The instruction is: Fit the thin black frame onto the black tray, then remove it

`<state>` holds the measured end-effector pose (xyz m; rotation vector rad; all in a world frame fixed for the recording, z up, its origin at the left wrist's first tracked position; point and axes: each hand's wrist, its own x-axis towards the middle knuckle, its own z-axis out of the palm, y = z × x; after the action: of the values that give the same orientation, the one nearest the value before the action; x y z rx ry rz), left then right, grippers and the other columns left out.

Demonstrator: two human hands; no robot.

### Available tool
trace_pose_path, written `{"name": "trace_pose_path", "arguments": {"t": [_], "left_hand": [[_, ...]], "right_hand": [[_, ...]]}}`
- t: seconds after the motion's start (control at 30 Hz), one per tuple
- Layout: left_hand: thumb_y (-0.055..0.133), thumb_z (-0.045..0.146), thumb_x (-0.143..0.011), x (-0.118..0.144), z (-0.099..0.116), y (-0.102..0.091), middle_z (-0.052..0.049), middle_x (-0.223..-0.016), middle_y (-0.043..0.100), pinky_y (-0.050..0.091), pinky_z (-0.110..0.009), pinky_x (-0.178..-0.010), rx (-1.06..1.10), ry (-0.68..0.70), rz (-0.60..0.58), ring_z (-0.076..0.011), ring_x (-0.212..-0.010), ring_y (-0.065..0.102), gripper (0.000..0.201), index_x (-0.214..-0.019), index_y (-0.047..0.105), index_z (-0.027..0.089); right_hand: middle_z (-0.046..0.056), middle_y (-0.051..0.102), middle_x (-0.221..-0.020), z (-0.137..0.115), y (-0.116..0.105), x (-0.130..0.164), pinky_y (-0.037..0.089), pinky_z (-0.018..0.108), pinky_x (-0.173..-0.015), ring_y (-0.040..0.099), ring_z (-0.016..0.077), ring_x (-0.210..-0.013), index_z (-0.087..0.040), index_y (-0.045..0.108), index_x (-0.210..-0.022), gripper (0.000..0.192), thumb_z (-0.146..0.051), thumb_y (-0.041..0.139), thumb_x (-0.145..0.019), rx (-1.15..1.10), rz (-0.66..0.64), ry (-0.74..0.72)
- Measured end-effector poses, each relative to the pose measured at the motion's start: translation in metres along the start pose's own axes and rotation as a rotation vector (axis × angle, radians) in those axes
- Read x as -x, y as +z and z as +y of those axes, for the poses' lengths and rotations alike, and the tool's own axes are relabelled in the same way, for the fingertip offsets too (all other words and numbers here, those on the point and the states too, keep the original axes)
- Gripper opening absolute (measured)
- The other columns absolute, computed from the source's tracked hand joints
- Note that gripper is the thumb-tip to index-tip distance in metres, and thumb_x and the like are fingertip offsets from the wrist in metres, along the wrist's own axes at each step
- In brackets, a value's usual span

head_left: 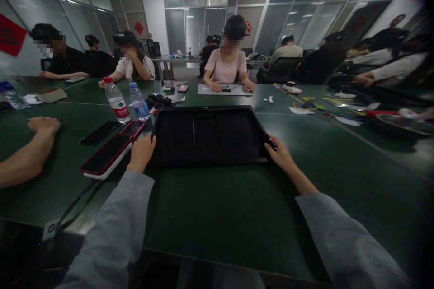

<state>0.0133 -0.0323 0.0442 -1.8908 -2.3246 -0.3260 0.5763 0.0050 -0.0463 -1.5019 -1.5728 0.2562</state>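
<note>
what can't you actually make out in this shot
- Head view: the left hand and right hand grip the black tray; the fingertips are hidden behind its edges.
- Labels on the two water bottles: too small to read.
- Items at the right edge of the green table: blurred and dark.

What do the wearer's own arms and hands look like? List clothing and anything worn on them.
Both arms wear long grey sleeves in a soft knit-like fabric, ending before the wrists. The left hand and right hand are bare: no gloves, watch or rings visible.
</note>
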Motion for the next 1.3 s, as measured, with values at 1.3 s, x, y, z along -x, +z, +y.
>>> {"name": "trace_pose_path", "arguments": {"t": [1.3], "left_hand": [[0.055,0.061,-0.095,-0.024,-0.023,0.042,-0.005,-0.074,0.07,0.047,-0.028,-0.068,0.839,-0.085,-0.02,-0.0211,-0.077,0.065,0.048,-0.077,0.069,0.019]], "right_hand": [[0.008,0.08,-0.111,-0.026,-0.039,0.006,0.065,0.056,-0.096,0.077,0.0357,-0.101,-0.028,0.065,-0.14,0.072,-0.043,0.083,-0.072,-0.432,-0.048,0.427]]}}
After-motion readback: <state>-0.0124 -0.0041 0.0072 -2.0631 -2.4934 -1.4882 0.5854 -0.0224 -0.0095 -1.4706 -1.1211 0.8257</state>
